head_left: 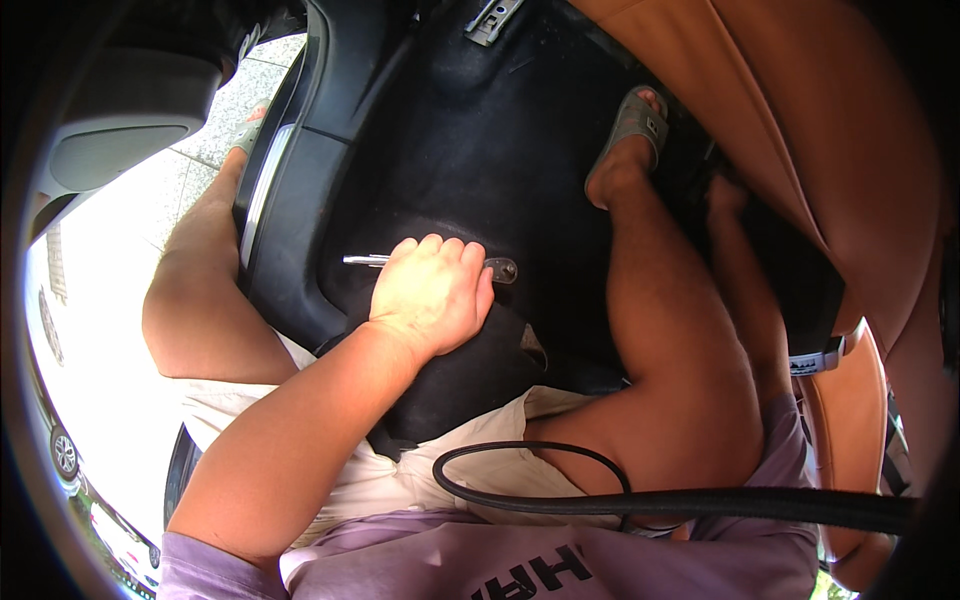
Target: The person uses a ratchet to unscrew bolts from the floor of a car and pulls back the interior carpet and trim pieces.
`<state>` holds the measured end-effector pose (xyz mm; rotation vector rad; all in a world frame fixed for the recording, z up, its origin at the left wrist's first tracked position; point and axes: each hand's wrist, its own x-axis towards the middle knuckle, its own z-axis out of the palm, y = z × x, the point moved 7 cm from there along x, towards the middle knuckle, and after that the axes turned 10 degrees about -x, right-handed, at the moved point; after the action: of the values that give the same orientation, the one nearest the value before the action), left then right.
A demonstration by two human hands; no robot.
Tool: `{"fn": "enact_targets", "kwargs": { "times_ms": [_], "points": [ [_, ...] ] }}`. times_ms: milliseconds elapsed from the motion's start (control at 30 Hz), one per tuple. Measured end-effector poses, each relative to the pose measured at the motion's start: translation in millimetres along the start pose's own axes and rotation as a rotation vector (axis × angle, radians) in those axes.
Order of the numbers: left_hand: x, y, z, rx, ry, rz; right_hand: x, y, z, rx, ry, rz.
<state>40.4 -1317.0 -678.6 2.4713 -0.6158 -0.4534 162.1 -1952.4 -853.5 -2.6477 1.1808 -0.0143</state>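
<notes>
My left hand (pixel 428 290) is closed in a fist around a metal wrench that looks like a ratchet (pixel 504 270). The slim silver end sticks out left of the fist, the rounded head to its right. Under the left wrist lies a black, soft-looking thing (pixel 460 385) between my thighs, with a small pale opening on its right side. My right arm runs past the outer side of my right leg. My right hand (pixel 727 192) is down in the shade by the brown leather seat (pixel 790 110); its fingers are too dark to make out.
The dark car floor (pixel 470 160) spreads ahead, with a metal bracket (pixel 490 22) at its far end. The door sill (pixel 268 190) is on the left, bright paving (pixel 205 140) beyond. My right foot in a grey slide (pixel 630 135) rests inside. A black cable (pixel 720 502) loops across my lap.
</notes>
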Motion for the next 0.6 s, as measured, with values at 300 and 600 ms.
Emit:
{"fn": "enact_targets", "kwargs": {
  "times_ms": [300, 600],
  "points": [
    [0.1, -0.3, 0.3, 0.004, 0.007, -0.001, -16.0, 0.4, -11.5, -0.047, 0.147, 0.027],
    [0.7, -0.8, 0.5, 0.006, -0.011, -0.012, 9.9, 18.4, 1.2, -0.294, 0.19, -0.049]
  ]
}}
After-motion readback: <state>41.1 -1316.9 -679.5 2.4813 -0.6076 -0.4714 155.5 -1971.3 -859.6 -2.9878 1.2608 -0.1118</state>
